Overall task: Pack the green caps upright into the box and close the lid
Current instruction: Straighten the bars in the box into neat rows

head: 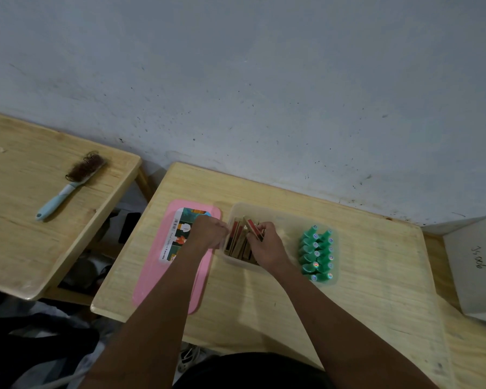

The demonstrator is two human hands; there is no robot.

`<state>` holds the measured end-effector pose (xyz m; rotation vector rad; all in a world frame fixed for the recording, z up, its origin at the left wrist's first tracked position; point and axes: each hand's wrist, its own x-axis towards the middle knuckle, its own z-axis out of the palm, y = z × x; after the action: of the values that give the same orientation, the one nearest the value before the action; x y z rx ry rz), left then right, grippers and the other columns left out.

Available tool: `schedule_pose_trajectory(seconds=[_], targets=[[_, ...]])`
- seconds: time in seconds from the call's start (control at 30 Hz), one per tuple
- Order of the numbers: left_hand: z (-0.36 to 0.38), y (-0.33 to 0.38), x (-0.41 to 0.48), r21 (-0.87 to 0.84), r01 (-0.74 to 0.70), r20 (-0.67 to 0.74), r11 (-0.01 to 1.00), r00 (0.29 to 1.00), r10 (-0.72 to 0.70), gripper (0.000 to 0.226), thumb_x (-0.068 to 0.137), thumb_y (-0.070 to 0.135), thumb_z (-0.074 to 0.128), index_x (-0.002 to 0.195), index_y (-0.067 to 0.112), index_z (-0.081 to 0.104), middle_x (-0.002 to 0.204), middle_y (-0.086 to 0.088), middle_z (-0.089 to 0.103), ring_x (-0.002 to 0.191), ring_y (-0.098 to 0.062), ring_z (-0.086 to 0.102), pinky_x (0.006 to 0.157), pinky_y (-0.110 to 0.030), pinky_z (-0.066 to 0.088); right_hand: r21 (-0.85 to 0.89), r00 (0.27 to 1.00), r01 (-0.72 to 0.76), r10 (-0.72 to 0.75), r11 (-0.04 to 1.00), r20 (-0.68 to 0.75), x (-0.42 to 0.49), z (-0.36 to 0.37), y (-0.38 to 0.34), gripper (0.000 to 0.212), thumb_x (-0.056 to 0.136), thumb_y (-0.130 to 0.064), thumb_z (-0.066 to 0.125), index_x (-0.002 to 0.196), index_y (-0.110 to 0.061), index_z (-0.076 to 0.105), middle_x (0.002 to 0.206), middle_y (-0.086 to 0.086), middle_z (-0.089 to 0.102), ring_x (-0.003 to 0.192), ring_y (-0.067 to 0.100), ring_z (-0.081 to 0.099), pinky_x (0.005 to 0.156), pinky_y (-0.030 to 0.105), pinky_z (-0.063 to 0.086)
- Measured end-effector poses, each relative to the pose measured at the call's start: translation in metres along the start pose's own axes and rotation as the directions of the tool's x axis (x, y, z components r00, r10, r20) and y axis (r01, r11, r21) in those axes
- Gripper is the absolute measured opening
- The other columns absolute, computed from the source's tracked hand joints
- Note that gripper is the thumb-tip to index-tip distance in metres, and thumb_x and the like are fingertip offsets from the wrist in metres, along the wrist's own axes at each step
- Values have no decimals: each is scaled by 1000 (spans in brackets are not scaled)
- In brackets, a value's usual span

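Both forearms are stretched over the table [264, 310]; right hand [267, 244] fingers are pinched on a red-and-tan flat piece [254, 230], left hand [208, 231] grip hidden. Green caps [317, 252] stand rowed upright in the clear box [281, 217], right of those fingers, pink lid [152, 282] off.

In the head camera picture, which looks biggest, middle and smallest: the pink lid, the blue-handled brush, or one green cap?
1. Flat pink plastic lid
2. Blue-handled brush
3. One green plastic cap

The brush lies farther away, though.
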<state>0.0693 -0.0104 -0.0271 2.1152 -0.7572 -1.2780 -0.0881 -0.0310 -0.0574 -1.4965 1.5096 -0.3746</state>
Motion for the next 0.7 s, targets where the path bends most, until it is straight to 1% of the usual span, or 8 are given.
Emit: schedule_pose_trajectory(seconds=[0.07, 0.13, 0.23, 0.33, 0.4, 0.47, 0.53, 0.7], targets=[[-1, 1, -1, 3, 1, 4, 1000, 1000, -1, 22, 85, 6, 59, 104, 0, 69, 107, -22, 70, 96, -35, 69, 66, -32, 56, 105, 996, -78, 74, 991, 42, 2, 3, -6, 26, 98, -35, 51, 113, -15, 48, 86, -2, 58, 68, 9, 54, 56, 25, 42], [-1, 1, -2, 2, 2, 8, 1000, 1000, -2, 22, 84, 6, 61, 104, 0, 70, 106, -22, 70, 96, -34, 69, 64, -30, 56, 136, 994, -100, 94, 986, 50, 5, 10, -10, 29, 97, -41, 52, 102, -12, 57, 75, -3, 60, 63, 10, 54, 55, 26, 42], [-1, 1, -1, 8, 2, 11, 1000, 1000, -2, 21, 84, 8, 62, 103, 2, 70, 105, -20, 71, 92, -31, 70, 62, -28, 56, 65, 999, -49, 50, 997, -7, 11, 21, -14, 48, 94, -44, 55, 68, -5, 67, 53, 1, 53, 50, 14, 49, 56, 28, 38], [-1, 0, 1, 21, -7, -2, 1000, 1000, 7, 20, 84, 9, 63, 101, 2, 70, 102, -19, 71, 80, -27, 69, 66, -31, 58, -104, 999, -48, 47, 993, -14, 15, 24, -20, 51, 95, -41, 53, 58, -7, 61, 51, 4, 52, 51, 18, 51, 58, 29, 40], [0, -2, 2, 39, -31, -15, 999, 999, 32, 19, 84, 10, 64, 100, 2, 71, 100, -18, 72, 83, -27, 69, 77, -37, 60, -276, 999, -35, 35, 961, -5, 14, 24, -24, 48, 94, -49, 49, 66, -12, 64, 60, 3, 59, 62, 22, 59, 60, 29, 42], [0, -3, 2, 68, -67, -16, 995, 998, 68, 18, 85, 8, 62, 98, 5, 73, 98, -16, 72, 87, -28, 69, 84, -41, 58, -398, 999, -35, 36, 917, -5, 14, 24, -27, 48, 90, -57, 49, 82, -14, 69, 78, 3, 68, 77, 25, 65, 63, 28, 42], [1, -3, 0, 84, -88, -20, 993, 996, 90, 18, 85, 7, 61, 97, 6, 74, 96, -15, 73, 87, -29, 69, 85, -43, 58, -453, 999, -28, 35, 891, 6, 15, 24, -28, 47, 87, -59, 52, 87, -17, 71, 85, 3, 70, 83, 24, 66, 65, 27, 42], [2, -4, -2, 99, -112, -34, 989, 993, 116, 20, 87, 7, 60, 103, 5, 73, 104, -14, 71, 92, -28, 67, 87, -43, 57, -512, 999, -40, 34, 858, -21, 20, 23, -28, 49, 86, -61, 52, 89, -17, 73, 89, 2, 72, 88, 24, 67, 67, 27, 43]])
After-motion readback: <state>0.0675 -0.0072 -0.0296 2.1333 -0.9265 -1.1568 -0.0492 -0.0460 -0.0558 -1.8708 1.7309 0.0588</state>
